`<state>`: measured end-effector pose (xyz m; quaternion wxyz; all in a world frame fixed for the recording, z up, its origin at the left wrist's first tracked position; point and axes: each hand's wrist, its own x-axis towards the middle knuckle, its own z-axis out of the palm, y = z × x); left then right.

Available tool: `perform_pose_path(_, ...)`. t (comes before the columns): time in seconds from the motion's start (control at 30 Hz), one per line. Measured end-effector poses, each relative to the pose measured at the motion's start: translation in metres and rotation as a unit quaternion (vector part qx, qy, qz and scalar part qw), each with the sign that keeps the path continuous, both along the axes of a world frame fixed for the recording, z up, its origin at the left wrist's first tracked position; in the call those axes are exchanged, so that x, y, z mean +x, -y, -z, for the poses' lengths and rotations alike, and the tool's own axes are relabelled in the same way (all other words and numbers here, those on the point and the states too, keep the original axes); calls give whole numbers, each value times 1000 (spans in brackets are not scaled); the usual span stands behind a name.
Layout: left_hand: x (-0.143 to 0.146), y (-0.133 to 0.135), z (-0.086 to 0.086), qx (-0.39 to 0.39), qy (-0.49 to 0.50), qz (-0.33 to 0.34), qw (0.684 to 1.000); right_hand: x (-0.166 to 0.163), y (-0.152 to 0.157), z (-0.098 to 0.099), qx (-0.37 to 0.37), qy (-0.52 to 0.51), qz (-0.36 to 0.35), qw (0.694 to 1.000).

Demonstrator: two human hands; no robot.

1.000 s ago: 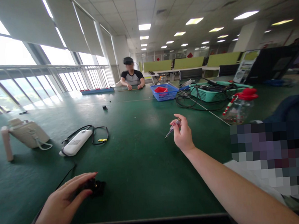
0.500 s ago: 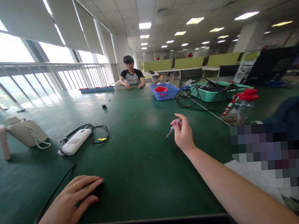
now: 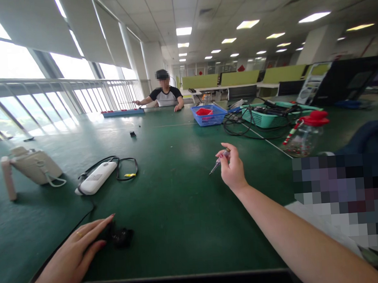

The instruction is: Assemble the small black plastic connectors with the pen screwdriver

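Screwdriver pinched in the right hand, tip well apart from the black part! That sits just past the left hand, thumb and fingers parted; contact, can't tell. Looks like positioning; bringing them together calls for steady left fingers. White device beyond.

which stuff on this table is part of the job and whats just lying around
Likely in use:
thin pointed tool, held in the right hand
small black object, right by the left hand; whether they touch is unclear

Apparently just lying about:
white device
beige flask
blue basket
green basket
red-lidded jar
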<state>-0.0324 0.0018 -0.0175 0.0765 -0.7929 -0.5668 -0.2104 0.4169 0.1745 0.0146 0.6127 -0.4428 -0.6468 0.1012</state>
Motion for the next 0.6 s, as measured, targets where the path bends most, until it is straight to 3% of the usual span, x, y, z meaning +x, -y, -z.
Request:
perform_pose_path(0.07, 11, 4, -6, 15, 18, -13, 1000, 0, 0, 0, 3, -1, 0, 1000)
perform_pose_path(0.27, 40, 8, -16, -1, -1, 66, 998, 0, 0, 0, -2, 2, 0, 1000)
perform_pose_path(0.6, 49, 4, -18, -14, -27, 83, 996, 0, -1, 1, 7, -3, -3, 1000)
